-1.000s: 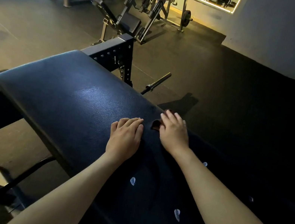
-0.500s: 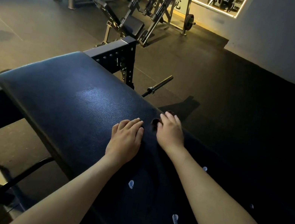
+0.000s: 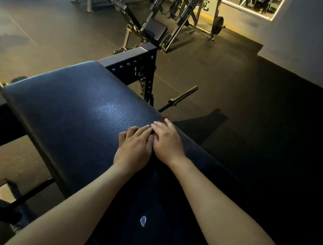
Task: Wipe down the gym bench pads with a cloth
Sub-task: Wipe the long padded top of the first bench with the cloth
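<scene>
A: Hands, count?
B: Two: left hand [image 3: 133, 148], right hand [image 3: 167, 143].
A: Pads and cloths?
B: One bench pad [image 3: 68, 106]. One dark cloth [image 3: 162, 209], with two pale marks plainly legible on it.
A: Loose equipment?
B: One barbell [image 3: 182, 97] and one weight plate [image 3: 218, 25]. The machines at the back overlap, so their count is not determinable.
</scene>
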